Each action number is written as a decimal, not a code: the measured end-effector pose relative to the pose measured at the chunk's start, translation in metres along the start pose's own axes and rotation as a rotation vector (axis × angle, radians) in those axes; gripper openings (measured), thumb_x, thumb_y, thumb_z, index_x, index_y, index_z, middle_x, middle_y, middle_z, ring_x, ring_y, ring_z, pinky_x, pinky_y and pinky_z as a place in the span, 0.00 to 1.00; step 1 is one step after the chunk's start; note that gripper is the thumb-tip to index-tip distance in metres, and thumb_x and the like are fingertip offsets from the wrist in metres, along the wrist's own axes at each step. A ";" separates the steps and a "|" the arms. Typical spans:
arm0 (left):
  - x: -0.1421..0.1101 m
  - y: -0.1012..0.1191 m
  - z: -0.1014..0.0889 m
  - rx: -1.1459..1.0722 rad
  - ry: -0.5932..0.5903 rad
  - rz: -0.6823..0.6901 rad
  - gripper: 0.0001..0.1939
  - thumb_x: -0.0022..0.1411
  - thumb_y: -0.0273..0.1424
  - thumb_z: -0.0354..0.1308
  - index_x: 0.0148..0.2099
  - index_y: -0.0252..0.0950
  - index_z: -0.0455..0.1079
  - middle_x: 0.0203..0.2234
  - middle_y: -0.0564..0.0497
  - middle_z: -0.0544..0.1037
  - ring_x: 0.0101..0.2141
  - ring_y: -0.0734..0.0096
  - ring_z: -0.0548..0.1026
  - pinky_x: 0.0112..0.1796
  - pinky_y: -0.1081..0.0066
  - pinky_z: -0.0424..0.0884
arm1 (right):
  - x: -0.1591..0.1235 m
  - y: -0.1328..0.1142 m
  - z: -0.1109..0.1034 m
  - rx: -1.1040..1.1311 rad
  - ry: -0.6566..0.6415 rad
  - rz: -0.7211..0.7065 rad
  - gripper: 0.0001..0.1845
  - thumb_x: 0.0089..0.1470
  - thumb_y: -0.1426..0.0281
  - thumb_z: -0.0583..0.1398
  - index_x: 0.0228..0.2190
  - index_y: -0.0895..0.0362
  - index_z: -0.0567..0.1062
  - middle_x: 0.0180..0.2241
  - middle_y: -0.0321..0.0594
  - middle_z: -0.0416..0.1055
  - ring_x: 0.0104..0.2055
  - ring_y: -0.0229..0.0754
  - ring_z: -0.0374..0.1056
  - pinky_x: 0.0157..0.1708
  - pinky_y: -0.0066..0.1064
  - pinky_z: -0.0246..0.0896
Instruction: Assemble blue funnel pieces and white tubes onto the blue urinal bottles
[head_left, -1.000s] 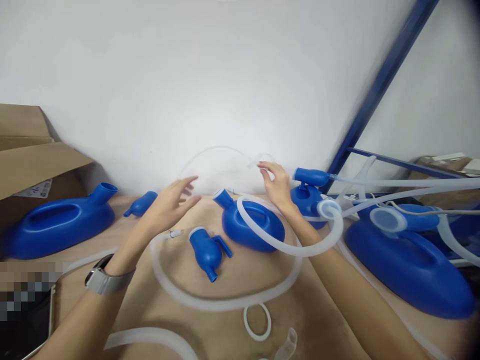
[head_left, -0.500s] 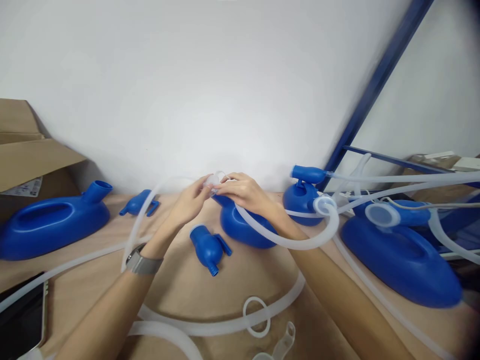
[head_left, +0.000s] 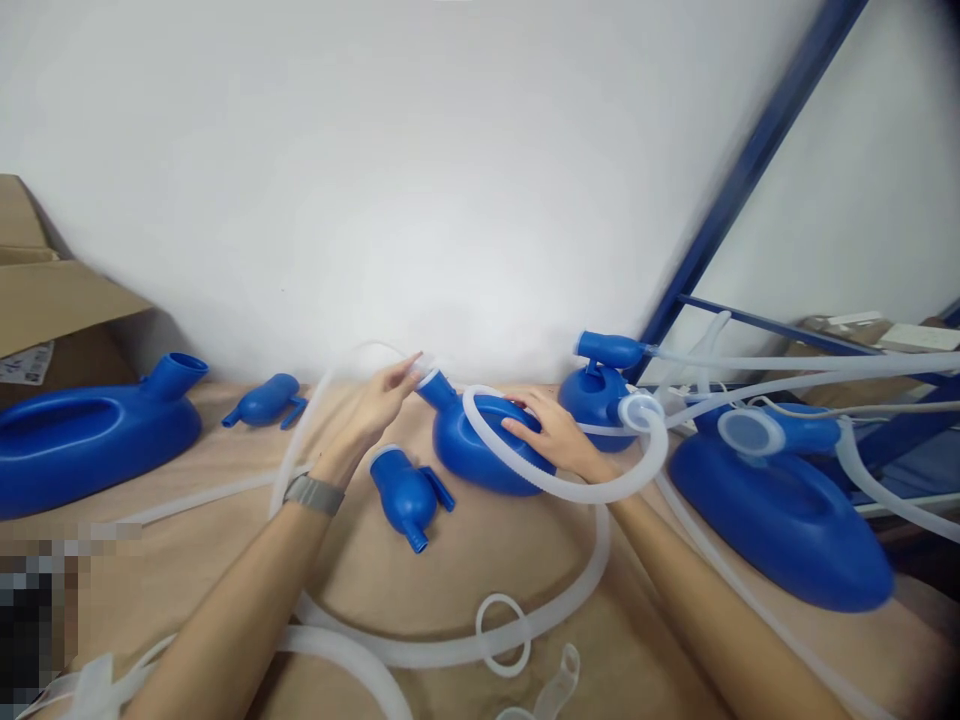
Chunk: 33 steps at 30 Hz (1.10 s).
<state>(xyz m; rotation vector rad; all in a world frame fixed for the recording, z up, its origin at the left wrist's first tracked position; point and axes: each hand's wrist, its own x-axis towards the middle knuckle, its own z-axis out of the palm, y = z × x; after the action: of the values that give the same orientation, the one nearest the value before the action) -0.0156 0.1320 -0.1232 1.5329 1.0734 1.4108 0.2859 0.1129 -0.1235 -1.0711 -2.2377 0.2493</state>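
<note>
In the middle stands a blue plastic urinal bottle (head_left: 469,455) with a pale-rimmed neck tilted up to the left. My left hand (head_left: 379,400) is beside that neck, its fingers closed on a small translucent cap (head_left: 430,360), which is mostly hidden and faint against the wall. A thin pale strap curves behind these fingers. My right hand (head_left: 555,432) grips the top of the bottle by its handle, thumb toward me. A ribbed translucent hose (head_left: 577,490) loops over the bottle and under my right wrist. Just in front lies a blue spouted attachment (head_left: 405,495).
Another blue bottle (head_left: 97,440) and attachment (head_left: 266,400) are at left, near a cardboard box (head_left: 67,305). More bottles with hoses, including a large one (head_left: 780,520), stand at right. A white ring (head_left: 480,635) lies on a hose in front. A blue metal frame (head_left: 735,200) rises at right.
My right hand has left the bottle's neck and moved right and down onto its handle. My left hand has shifted slightly from the mouth, and the neck's pale rim now shows.
</note>
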 end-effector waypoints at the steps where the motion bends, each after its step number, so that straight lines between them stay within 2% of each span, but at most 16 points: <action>1: -0.002 -0.001 0.003 0.002 -0.018 -0.008 0.41 0.59 0.53 0.67 0.67 0.33 0.70 0.64 0.38 0.73 0.64 0.49 0.70 0.65 0.54 0.62 | -0.004 0.000 0.003 0.007 0.005 0.007 0.23 0.67 0.55 0.57 0.58 0.51 0.73 0.59 0.46 0.73 0.62 0.54 0.68 0.64 0.52 0.61; 4: -0.007 0.000 0.008 0.014 -0.030 -0.030 0.40 0.59 0.52 0.67 0.66 0.34 0.71 0.65 0.39 0.72 0.65 0.48 0.69 0.66 0.53 0.61 | -0.010 -0.002 0.009 0.001 0.000 0.005 0.26 0.69 0.55 0.56 0.63 0.50 0.68 0.63 0.47 0.69 0.66 0.54 0.64 0.68 0.53 0.56; 7: -0.010 0.001 0.007 0.025 -0.024 -0.037 0.39 0.59 0.53 0.67 0.64 0.35 0.73 0.64 0.39 0.73 0.65 0.47 0.69 0.66 0.53 0.62 | -0.010 -0.004 0.011 -0.093 -0.047 -0.081 0.28 0.69 0.58 0.56 0.67 0.48 0.63 0.66 0.46 0.66 0.67 0.54 0.63 0.67 0.52 0.58; 10: -0.010 0.001 0.005 0.042 -0.002 -0.029 0.38 0.57 0.54 0.67 0.61 0.33 0.76 0.62 0.39 0.75 0.63 0.46 0.71 0.65 0.53 0.63 | -0.010 -0.006 0.012 -0.200 -0.094 -0.174 0.25 0.68 0.64 0.57 0.64 0.41 0.68 0.68 0.42 0.63 0.67 0.55 0.63 0.65 0.51 0.62; 13: -0.009 0.003 0.003 0.072 0.013 -0.019 0.35 0.56 0.53 0.68 0.56 0.32 0.78 0.58 0.38 0.78 0.61 0.45 0.73 0.63 0.51 0.65 | -0.011 -0.015 0.013 -0.281 -0.102 -0.217 0.23 0.67 0.67 0.59 0.61 0.38 0.73 0.69 0.40 0.60 0.70 0.60 0.58 0.66 0.58 0.58; 17: -0.007 0.011 -0.001 0.143 -0.017 -0.017 0.25 0.56 0.50 0.68 0.44 0.34 0.78 0.57 0.36 0.79 0.60 0.44 0.74 0.60 0.53 0.69 | -0.011 -0.034 0.018 -0.380 -0.094 -0.277 0.28 0.66 0.65 0.60 0.65 0.40 0.69 0.70 0.46 0.60 0.71 0.65 0.55 0.67 0.62 0.55; 19: -0.007 0.018 -0.005 0.201 -0.056 -0.022 0.21 0.57 0.49 0.67 0.40 0.35 0.75 0.59 0.37 0.77 0.58 0.45 0.75 0.57 0.53 0.71 | -0.010 -0.039 0.023 -0.286 -0.030 -0.192 0.31 0.66 0.60 0.60 0.68 0.43 0.64 0.69 0.47 0.62 0.69 0.63 0.60 0.67 0.59 0.58; 21: -0.007 0.026 -0.011 0.266 -0.116 -0.029 0.19 0.58 0.47 0.66 0.39 0.36 0.73 0.57 0.38 0.78 0.54 0.47 0.77 0.54 0.54 0.72 | -0.009 -0.038 0.027 -0.114 0.083 -0.026 0.37 0.68 0.57 0.56 0.73 0.47 0.53 0.63 0.48 0.70 0.64 0.58 0.68 0.64 0.54 0.63; 23: -0.008 0.034 -0.018 0.329 -0.192 -0.036 0.18 0.58 0.47 0.66 0.39 0.38 0.72 0.49 0.42 0.82 0.50 0.51 0.79 0.52 0.56 0.73 | -0.008 -0.033 0.030 0.055 0.180 0.148 0.44 0.68 0.58 0.54 0.75 0.53 0.40 0.52 0.47 0.79 0.55 0.54 0.76 0.59 0.50 0.69; 25: -0.009 0.041 -0.026 0.395 -0.268 -0.051 0.20 0.58 0.49 0.66 0.44 0.39 0.74 0.41 0.46 0.83 0.45 0.53 0.80 0.50 0.57 0.73 | -0.007 -0.029 0.030 0.142 0.191 0.245 0.48 0.67 0.57 0.55 0.75 0.57 0.35 0.46 0.45 0.82 0.50 0.54 0.78 0.56 0.49 0.71; 27: -0.010 0.046 -0.031 0.454 -0.317 -0.070 0.25 0.58 0.50 0.66 0.53 0.43 0.76 0.42 0.48 0.83 0.45 0.52 0.80 0.50 0.58 0.72 | -0.007 -0.030 0.026 0.121 0.145 0.248 0.45 0.65 0.55 0.57 0.74 0.56 0.46 0.50 0.48 0.81 0.54 0.57 0.76 0.59 0.53 0.68; 30: -0.012 0.052 -0.035 0.537 -0.374 -0.085 0.33 0.59 0.53 0.64 0.64 0.50 0.72 0.53 0.49 0.81 0.52 0.50 0.77 0.53 0.59 0.70 | -0.007 -0.039 0.018 0.041 0.051 0.132 0.32 0.61 0.52 0.62 0.63 0.49 0.70 0.61 0.46 0.74 0.64 0.59 0.68 0.65 0.56 0.60; 31: -0.012 0.053 -0.035 0.562 -0.393 -0.086 0.33 0.59 0.55 0.63 0.64 0.50 0.72 0.55 0.49 0.80 0.53 0.49 0.76 0.54 0.60 0.70 | -0.007 -0.042 0.016 0.025 0.037 0.091 0.30 0.59 0.52 0.64 0.60 0.49 0.73 0.62 0.45 0.72 0.65 0.58 0.67 0.67 0.55 0.59; 33: -0.012 0.055 -0.034 0.605 -0.418 -0.087 0.33 0.60 0.56 0.62 0.62 0.48 0.75 0.55 0.49 0.80 0.52 0.49 0.77 0.54 0.61 0.70 | -0.007 -0.046 0.015 -0.007 0.030 0.041 0.32 0.55 0.51 0.68 0.58 0.49 0.75 0.63 0.45 0.72 0.65 0.58 0.67 0.67 0.54 0.59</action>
<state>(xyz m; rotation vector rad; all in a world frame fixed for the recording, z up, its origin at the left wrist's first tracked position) -0.0454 0.1018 -0.0734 2.0560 1.3409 0.6730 0.2509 0.0785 -0.1190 -1.1178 -2.1933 0.2410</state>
